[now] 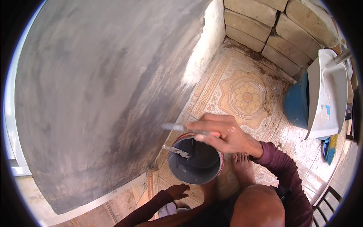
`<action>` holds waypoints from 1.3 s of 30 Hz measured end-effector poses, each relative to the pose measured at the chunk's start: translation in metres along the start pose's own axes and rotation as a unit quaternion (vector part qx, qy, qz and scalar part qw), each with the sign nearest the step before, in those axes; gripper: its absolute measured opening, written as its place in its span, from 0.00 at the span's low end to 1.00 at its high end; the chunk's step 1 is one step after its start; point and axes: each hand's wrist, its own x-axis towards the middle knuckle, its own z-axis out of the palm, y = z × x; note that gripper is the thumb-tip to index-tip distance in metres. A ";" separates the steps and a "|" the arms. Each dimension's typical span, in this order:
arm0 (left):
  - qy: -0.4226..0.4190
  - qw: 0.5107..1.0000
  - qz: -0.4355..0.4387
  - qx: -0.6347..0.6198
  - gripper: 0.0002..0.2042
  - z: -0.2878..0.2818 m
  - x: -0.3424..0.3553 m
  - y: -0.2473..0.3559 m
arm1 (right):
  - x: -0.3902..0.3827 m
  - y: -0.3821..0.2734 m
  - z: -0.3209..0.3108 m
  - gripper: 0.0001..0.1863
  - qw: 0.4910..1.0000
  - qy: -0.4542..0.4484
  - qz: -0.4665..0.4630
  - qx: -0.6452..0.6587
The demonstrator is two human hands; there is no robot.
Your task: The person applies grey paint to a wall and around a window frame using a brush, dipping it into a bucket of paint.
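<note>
Patterned floor tiles (247,96) in cream and tan run beside a broad wall panel (90,90) smeared in uneven greys, and pale blocks (251,28) stand stacked at the far corner. From the head view, your right hand (223,132) is closed around a flat tool (173,127), its thumb and fingers pinching it near a reddish part. The tool's blurred, light end points left toward the grey panel, and whether it touches the panel you cannot tell. Just below that hand stands a bucket (221,164) with a red rim and a dark grey inside; a grey-smeared strip (177,151) leans over its left rim, one end inside. Your left hand (177,192) is loosely open below and left of the bucket, fingers slightly parted. Your bare foot (242,166) rests on the tiles right of the bucket. Farther right are a blue tub (296,104), a white dustpan-like piece (329,96) and a blue-and-yellow brush (331,151).
</note>
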 end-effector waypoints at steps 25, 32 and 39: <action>0.047 0.986 0.056 -0.147 0.18 0.009 -0.003 0.001 | -0.021 -0.033 0.047 0.05 0.842 -0.448 -0.079 -0.290; 0.039 0.988 0.060 -0.134 0.19 0.008 -0.002 0.000 | -0.030 -0.051 0.035 0.07 0.857 -0.417 -0.063 -0.296; 0.043 0.990 0.068 -0.114 0.19 0.003 0.002 0.002 | -0.027 -0.039 -0.018 0.08 0.956 -0.258 0.103 -0.091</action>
